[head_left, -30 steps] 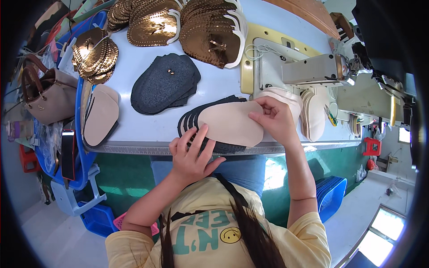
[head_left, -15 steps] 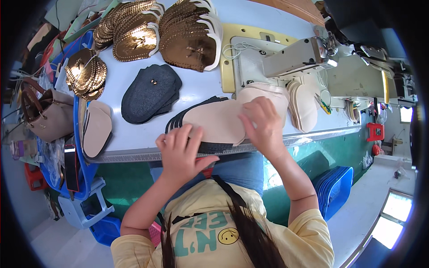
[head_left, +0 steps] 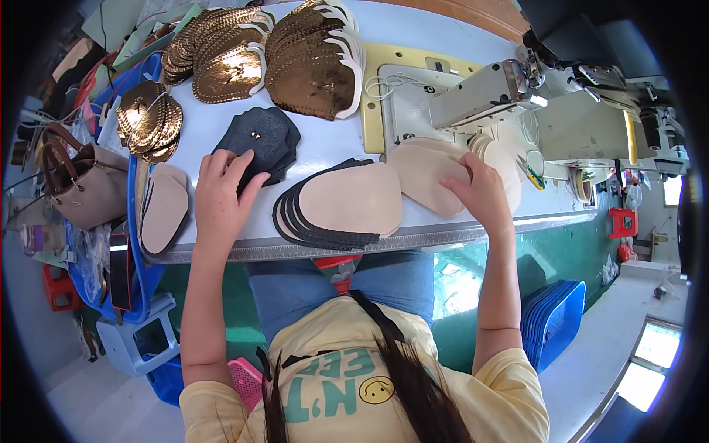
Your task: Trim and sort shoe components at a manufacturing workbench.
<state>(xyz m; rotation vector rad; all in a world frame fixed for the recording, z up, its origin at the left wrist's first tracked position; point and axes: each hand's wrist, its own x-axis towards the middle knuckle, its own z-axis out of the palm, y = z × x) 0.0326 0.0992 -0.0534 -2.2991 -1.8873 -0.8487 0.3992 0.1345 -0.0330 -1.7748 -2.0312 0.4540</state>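
Observation:
My left hand point(head_left: 224, 193) is over the near left edge of a stack of black sole-shaped pieces point(head_left: 269, 140), its fingers bent and its thumb apart. My right hand point(head_left: 481, 193) touches the right side of a pile of beige sole-shaped pieces point(head_left: 422, 176), with thumb and forefinger apart. Between the hands, a beige sole-shaped piece point(head_left: 351, 198) lies on top of a fanned stack of black pieces point(head_left: 292, 218) by the table's front edge. A small shiny bit point(head_left: 256, 135) sits on the far black stack.
Stacks of shiny bronze pieces point(head_left: 310, 77) lie at the back and left. A sewing machine point(head_left: 480, 96) stands at the back right, with more beige pieces point(head_left: 504, 166) beside it. Another beige-topped stack point(head_left: 164, 210) is near the handbag point(head_left: 88, 184). Blue baskets point(head_left: 550, 325) stand low right.
My left hand has moved left and away from the middle stack to the black pieces. My right hand has shifted right, uncovering the beige piece on the middle stack.

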